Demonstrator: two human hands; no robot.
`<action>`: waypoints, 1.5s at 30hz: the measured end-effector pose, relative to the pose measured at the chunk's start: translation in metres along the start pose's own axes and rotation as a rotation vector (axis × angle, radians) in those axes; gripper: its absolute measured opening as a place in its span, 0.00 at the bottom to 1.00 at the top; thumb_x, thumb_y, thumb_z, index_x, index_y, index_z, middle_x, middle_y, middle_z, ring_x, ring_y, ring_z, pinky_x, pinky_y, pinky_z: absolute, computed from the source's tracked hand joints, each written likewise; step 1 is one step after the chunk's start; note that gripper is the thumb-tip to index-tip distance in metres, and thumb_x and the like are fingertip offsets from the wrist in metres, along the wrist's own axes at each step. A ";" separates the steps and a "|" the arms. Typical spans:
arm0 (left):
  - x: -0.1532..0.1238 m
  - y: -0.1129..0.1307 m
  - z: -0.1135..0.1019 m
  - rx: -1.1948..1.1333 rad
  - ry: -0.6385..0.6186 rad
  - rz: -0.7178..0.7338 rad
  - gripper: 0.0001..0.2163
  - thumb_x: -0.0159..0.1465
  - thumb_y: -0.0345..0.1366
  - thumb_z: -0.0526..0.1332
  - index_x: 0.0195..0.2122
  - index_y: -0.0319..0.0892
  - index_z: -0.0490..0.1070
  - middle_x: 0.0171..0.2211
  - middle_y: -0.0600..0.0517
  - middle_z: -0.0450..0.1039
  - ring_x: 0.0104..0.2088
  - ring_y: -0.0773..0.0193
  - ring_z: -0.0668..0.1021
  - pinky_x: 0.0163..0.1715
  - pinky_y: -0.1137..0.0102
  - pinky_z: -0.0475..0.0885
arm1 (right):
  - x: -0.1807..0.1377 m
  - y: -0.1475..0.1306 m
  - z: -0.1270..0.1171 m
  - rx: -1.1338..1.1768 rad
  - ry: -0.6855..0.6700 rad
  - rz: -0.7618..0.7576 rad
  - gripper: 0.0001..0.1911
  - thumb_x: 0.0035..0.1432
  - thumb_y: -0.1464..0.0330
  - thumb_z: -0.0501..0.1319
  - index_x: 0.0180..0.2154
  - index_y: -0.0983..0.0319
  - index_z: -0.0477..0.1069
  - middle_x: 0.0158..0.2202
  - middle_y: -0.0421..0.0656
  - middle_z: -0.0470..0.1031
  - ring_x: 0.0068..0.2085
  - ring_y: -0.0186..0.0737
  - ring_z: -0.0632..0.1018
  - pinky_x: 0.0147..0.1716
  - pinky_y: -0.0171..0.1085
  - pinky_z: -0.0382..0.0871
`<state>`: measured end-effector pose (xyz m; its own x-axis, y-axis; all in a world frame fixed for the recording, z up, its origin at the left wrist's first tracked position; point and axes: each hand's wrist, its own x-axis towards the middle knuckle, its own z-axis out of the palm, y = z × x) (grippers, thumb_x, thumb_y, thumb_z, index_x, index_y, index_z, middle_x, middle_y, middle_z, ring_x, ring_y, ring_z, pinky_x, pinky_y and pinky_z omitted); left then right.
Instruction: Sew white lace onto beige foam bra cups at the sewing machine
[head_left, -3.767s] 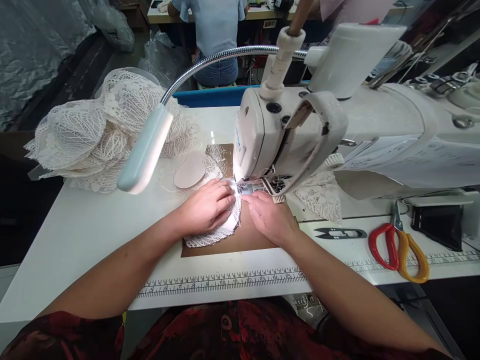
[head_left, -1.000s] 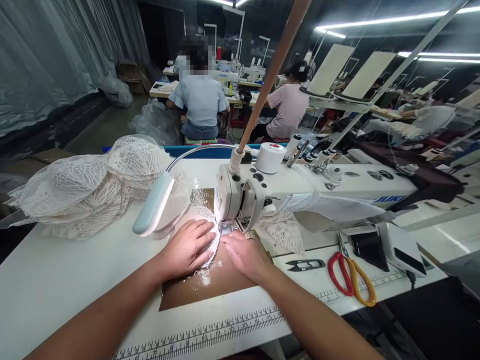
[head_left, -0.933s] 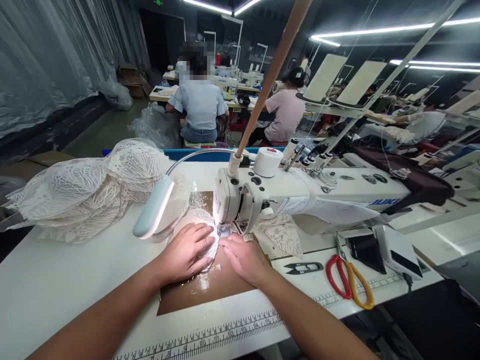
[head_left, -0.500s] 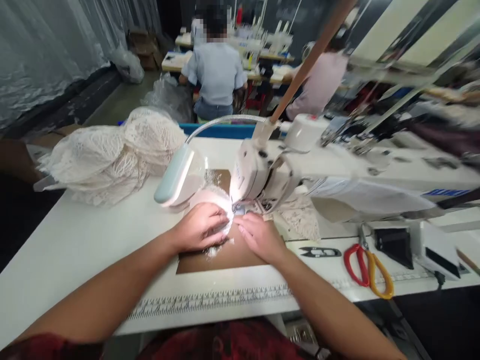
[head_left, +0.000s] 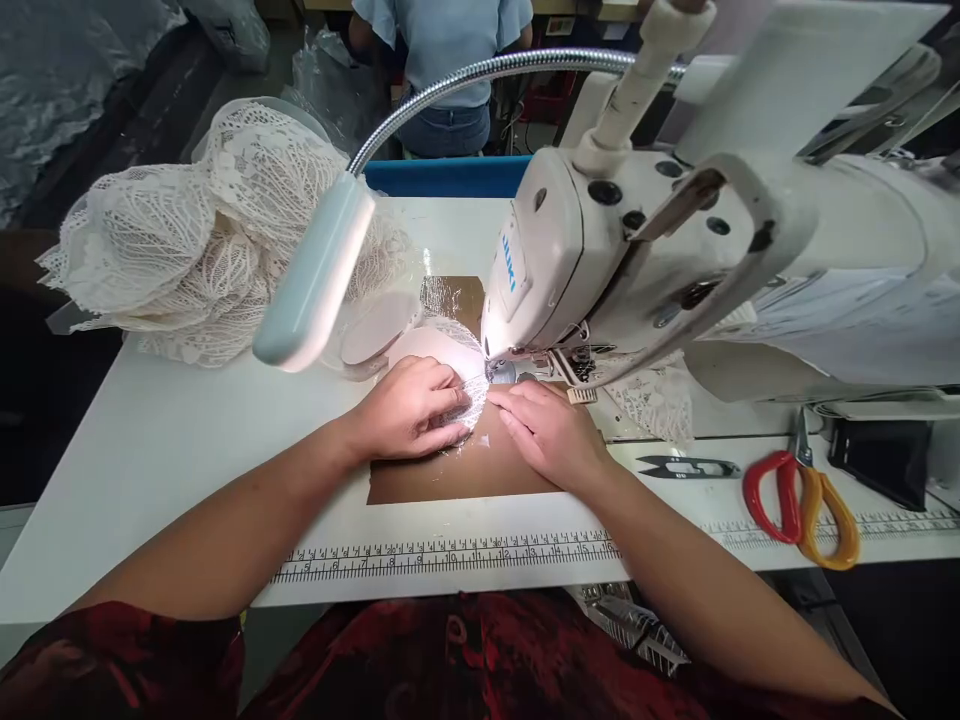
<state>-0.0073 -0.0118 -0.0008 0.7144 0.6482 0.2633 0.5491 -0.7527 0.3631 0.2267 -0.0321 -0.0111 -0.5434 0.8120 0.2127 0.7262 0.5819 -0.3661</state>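
A rounded white lace-covered cup [head_left: 431, 345] lies under the needle area of the sewing machine [head_left: 540, 250], brightly lit. My left hand [head_left: 412, 408] rests over its near side, fingers bent and gripping the lace edge. Just right of the cup is my right hand [head_left: 551, 430], palm down, with fingers stretched flat toward the needle, close to the lace edge. Both hands lie over a brown sheet [head_left: 427, 485] on the table. The needle tip itself is hard to make out.
A lamp [head_left: 315, 270] on a bendy neck hangs left of the machine head. Lace pieces [head_left: 187, 240] are heaped at left. Thread snips [head_left: 688, 467] and scissors [head_left: 802, 500] lie at right, near a printed ruler [head_left: 450, 555]. A person [head_left: 450, 60] sits beyond.
My view has tipped down and come closer, so the machine looks larger. Both hands stay at the lace-covered cup by the needle, with little visible shift.
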 end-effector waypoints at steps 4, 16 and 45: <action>0.002 0.000 -0.001 0.002 -0.021 0.013 0.16 0.63 0.44 0.58 0.47 0.40 0.73 0.45 0.44 0.74 0.43 0.55 0.73 0.44 0.61 0.66 | 0.003 -0.005 -0.001 -0.084 -0.027 -0.050 0.18 0.61 0.73 0.52 0.50 0.60 0.72 0.37 0.43 0.75 0.38 0.40 0.72 0.35 0.36 0.63; 0.012 0.009 -0.006 0.154 -0.206 0.063 0.19 0.67 0.39 0.53 0.55 0.35 0.69 0.57 0.44 0.67 0.51 0.51 0.70 0.49 0.57 0.66 | 0.003 -0.011 -0.004 -0.206 -0.059 -0.029 0.18 0.61 0.73 0.50 0.47 0.60 0.73 0.34 0.45 0.73 0.36 0.41 0.69 0.31 0.36 0.57; 0.003 -0.007 0.002 -0.011 -0.011 0.042 0.14 0.66 0.37 0.54 0.49 0.41 0.72 0.50 0.45 0.72 0.48 0.56 0.73 0.48 0.60 0.66 | -0.008 -0.005 -0.003 -0.063 -0.037 -0.156 0.15 0.59 0.73 0.52 0.44 0.61 0.75 0.33 0.43 0.74 0.33 0.38 0.69 0.32 0.37 0.59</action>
<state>-0.0082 -0.0049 -0.0046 0.7415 0.6148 0.2686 0.5139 -0.7778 0.3618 0.2286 -0.0414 -0.0086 -0.6661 0.7098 0.2290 0.6560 0.7037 -0.2730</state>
